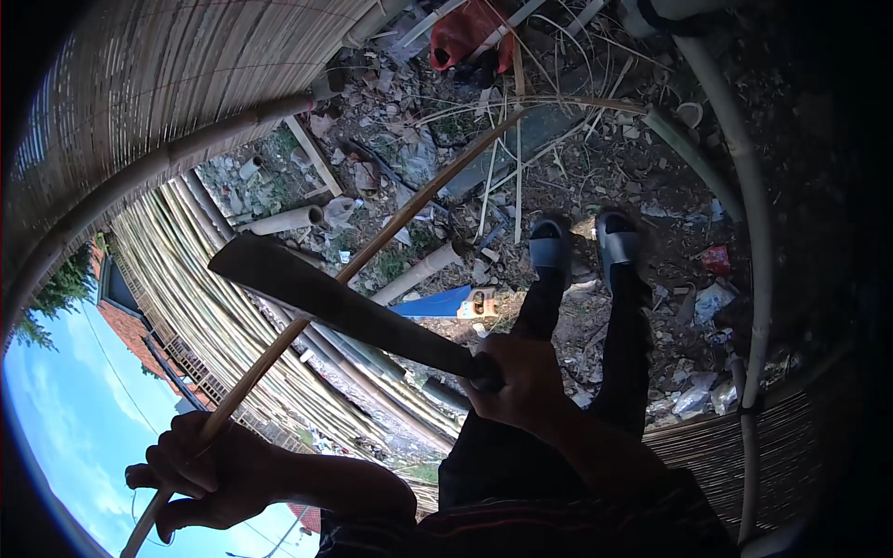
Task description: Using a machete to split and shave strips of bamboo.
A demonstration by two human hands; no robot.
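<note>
My right hand (521, 386) is closed round the handle of a machete (344, 312), whose broad dark blade points up and to the left. In my left hand (219, 470), at the lower left, is a long bamboo strip (409, 209), with fingers wrapped round its near part. The strip runs slantwise from my left hand up to the top middle, where it bends to the right. The machete blade lies across the strip and hides a short stretch of it. Whether the blade touches the strip, I cannot tell.
A handsaw (446, 303) with a blue blade lies on the littered ground. Bamboo poles (279, 372) are stacked at the left, below a slatted bamboo screen (186, 84). A curved pole (744, 186) stands at the right. Thin strips and a red bag (465, 37) lie far off.
</note>
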